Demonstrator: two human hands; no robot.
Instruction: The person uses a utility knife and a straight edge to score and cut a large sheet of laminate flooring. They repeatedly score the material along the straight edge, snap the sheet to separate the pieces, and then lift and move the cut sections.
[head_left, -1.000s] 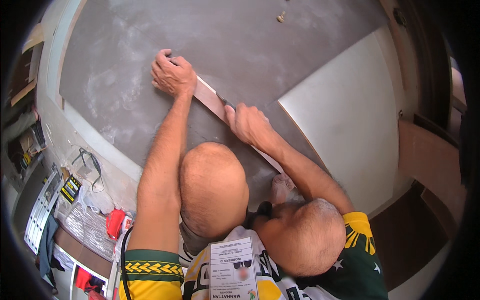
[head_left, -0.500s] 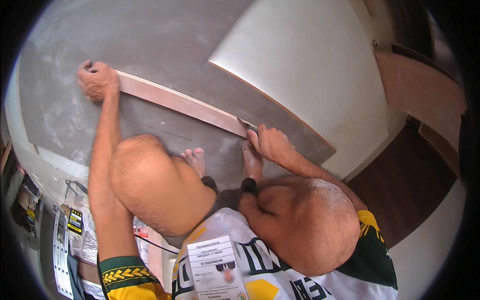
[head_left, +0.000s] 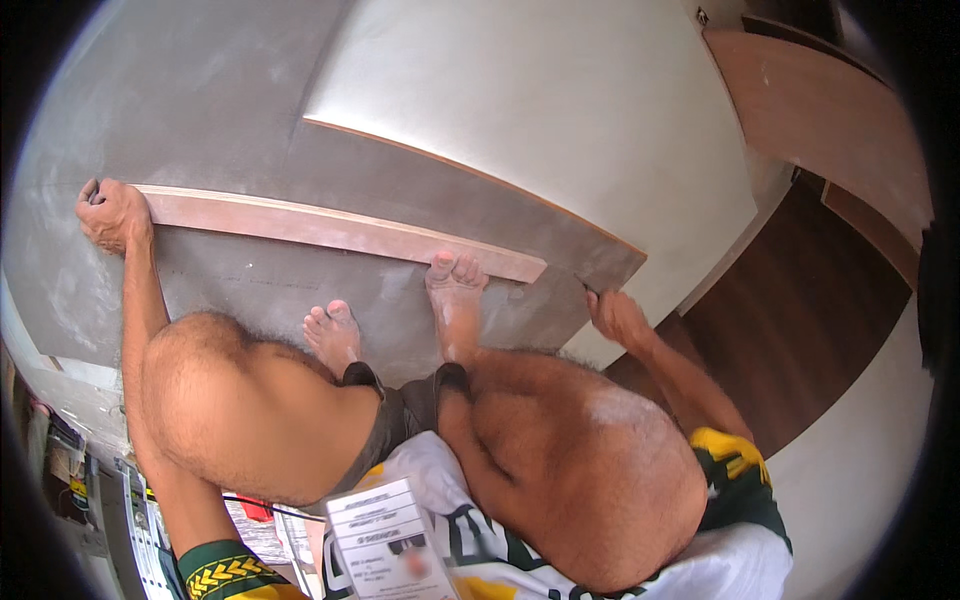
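Both arms (head_left: 145, 290) outspread; left hand (head_left: 115, 217) (curled) at wooden strip (head_left: 340, 232).

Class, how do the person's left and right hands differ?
The left hand covers one end of the pinkish strip; the right hand is beyond the other end. The left hand is near the picture's left edge; the right hand, right of centre, holds a slim dark tool. Both are bare.

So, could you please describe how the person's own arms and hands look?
The left hand and right hand wear no gloves. The left sleeve is short and dark green, with a yellow chevron band; the right sleeve is dark green with yellow at its edge.
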